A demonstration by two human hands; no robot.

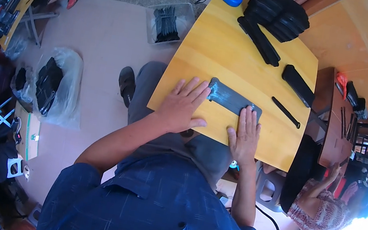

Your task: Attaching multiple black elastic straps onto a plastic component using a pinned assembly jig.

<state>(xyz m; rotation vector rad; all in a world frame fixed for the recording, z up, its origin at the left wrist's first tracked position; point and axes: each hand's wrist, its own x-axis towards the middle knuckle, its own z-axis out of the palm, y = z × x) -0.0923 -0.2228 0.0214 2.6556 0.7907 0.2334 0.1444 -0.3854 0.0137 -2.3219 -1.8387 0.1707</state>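
Two hands are flat on a dark grey flat piece (232, 100) lying near the front edge of the yellow wooden counter (215, 47). The left hand (182, 106) has its fingers spread wide over the piece's left end, the right hand (244, 136) presses open-palmed on the right end, so nothing's actually gripped. Looks like the smoothing or pressing-down step. The next move probably calls for keeping even pressure so the piece doesn't slide. A stack of black pieces (277, 10) sits at the far side.

grey flat strip (231, 99) | lying flat, slanted | wooden board's near edge
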